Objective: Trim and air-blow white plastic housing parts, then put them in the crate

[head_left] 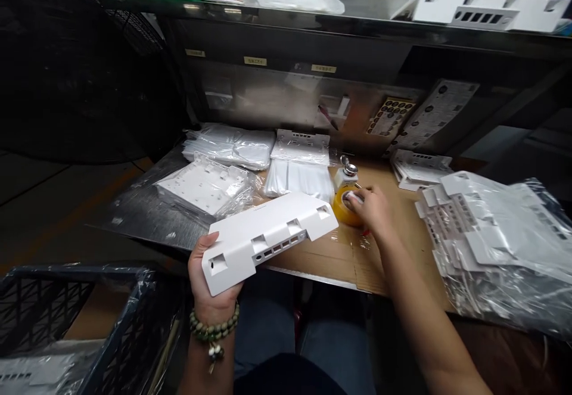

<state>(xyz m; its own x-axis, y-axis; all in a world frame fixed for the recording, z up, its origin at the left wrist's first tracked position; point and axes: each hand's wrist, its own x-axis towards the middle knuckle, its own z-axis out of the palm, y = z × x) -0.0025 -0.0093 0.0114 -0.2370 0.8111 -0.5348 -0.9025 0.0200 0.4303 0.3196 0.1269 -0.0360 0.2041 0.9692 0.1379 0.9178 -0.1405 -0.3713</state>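
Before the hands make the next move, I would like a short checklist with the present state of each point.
1. Left hand grips the white plastic housing at its near end: ok.
2. Housing clear of the brown cardboard-covered bench: ok, held over its front edge.
3. Right hand on the yellow tape roll: ok, fingers rest on top.
4. Tape end free: cannot tell.
5. Small white bottle with metal cap upright behind the roll: ok.

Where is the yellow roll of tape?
In the head view, the yellow tape roll sits on the cardboard-covered table, right of centre, under the right hand and just past the white plastic cover held by the left hand.
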